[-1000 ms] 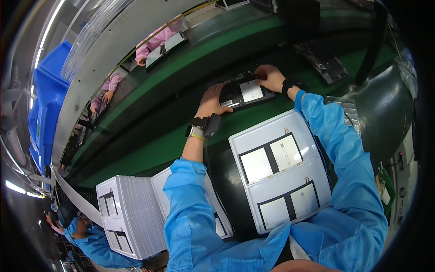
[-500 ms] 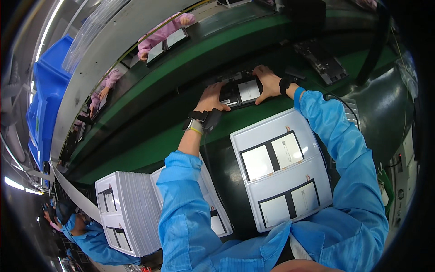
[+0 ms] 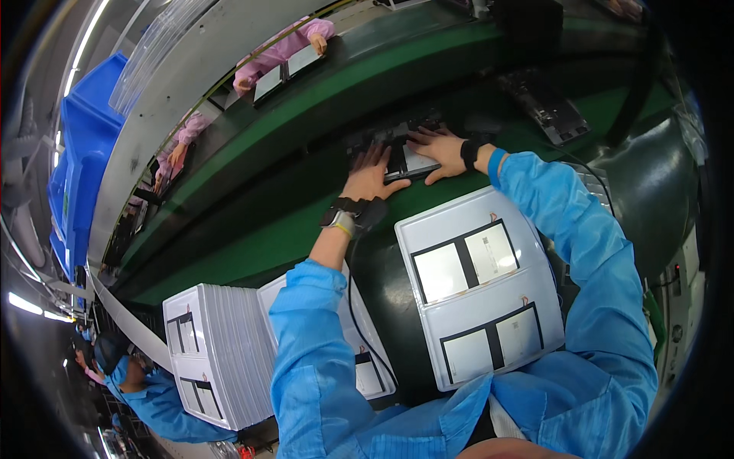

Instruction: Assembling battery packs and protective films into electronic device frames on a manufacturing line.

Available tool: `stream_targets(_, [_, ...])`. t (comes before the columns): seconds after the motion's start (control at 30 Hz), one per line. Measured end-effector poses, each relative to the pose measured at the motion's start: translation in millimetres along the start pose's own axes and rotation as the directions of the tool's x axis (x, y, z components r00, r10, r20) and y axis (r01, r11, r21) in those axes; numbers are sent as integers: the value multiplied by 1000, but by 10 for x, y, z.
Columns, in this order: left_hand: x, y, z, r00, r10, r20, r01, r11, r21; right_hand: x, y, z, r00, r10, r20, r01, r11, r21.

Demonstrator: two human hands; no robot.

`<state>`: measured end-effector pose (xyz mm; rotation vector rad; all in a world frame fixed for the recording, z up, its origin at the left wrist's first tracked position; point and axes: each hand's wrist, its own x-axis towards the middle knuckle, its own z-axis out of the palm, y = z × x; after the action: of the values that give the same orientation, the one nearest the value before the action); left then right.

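My left hand [image 3: 368,177] lies flat with fingers spread over the left part of an opened dark electronic device [image 3: 396,161], which looks like a tablet or laptop body. On its right part rests my right hand [image 3: 437,153], also flat and stretched out. A white battery pack [image 3: 417,163] sits inside the device, partly hidden under the right fingers. Closer to me, a white plastic tray [image 3: 425,307] holds two similar black-framed battery packs, the farther one [image 3: 492,252] and the nearer one [image 3: 520,336]. Each has two pale cells.
A tall stack of white trays [image 3: 238,356] stands at the left, beside another tray [image 3: 358,306] partly under my left arm. Another opened device [image 3: 552,111] lies on the green conveyor belt [image 3: 229,246] at right. Across the belt, a person in pink sleeves [image 3: 317,32] handles battery packs.
My hands have gone from gripping the device's left and right edges to lying flat on top, fingers spread. The battery pack is now more covered.
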<state>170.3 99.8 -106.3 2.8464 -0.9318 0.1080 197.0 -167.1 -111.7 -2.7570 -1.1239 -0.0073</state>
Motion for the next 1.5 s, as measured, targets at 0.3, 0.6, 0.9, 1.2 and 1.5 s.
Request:
stream_targets(0.3, [-46,24,238,979,2,-203,12,998,66,-4,-261,34,998,25,54,-17,989,-149])
stream_targets(0.6, [-499,-211,-187,986,-143,-85,144,990,3,95,-393,-4,996,20,85,-14,997,-74])
stream_targets(0.9, [-2976,942,-1698,876,-479,62,473,823,-316,75,-200,2,997,-2,71,4,1000,-24])
stream_targets(1.2, [-4048,1421,-906,793,-603,83,606,772,-192,165,-538,-654,982,-108,-154,182,744,642])
stream_targets(1.5, [-3344,1171,-1409,764,-644,-35,524,651,-549,-1408,-1904,-1629,936,-59,-347,328,504,799])
